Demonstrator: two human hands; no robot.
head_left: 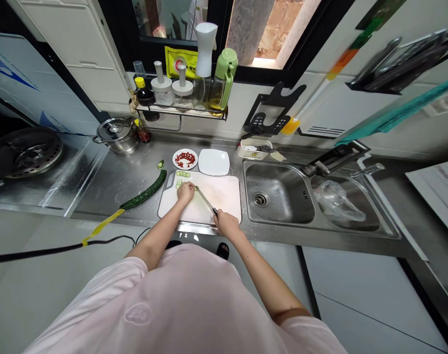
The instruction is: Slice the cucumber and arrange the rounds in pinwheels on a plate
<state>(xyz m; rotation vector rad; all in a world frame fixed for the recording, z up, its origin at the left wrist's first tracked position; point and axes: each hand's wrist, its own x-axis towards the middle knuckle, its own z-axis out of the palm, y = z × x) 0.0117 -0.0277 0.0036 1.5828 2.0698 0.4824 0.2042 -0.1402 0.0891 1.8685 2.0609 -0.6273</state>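
My right hand [226,223] grips a kitchen knife [206,200] by the handle, its blade slanting up and left across a white cutting board [222,196]. My left hand [186,192] rests curled on the board close to the blade, and whatever lies beneath its fingers is hidden. Several cucumber slices [183,173] lie just beyond it. A long dark green cucumber [144,190] lies on the steel counter [109,182] left of the board, apart from both hands. A small cucumber end piece [160,164] sits beyond it.
A round plate of chopped red chili [185,159] and a square white plate [214,162] stand behind the board. To the right is a double steel sink [279,192] holding a plastic bag [338,201]. A steel pot [116,136] and a bottle shelf [179,110] stand at the back.
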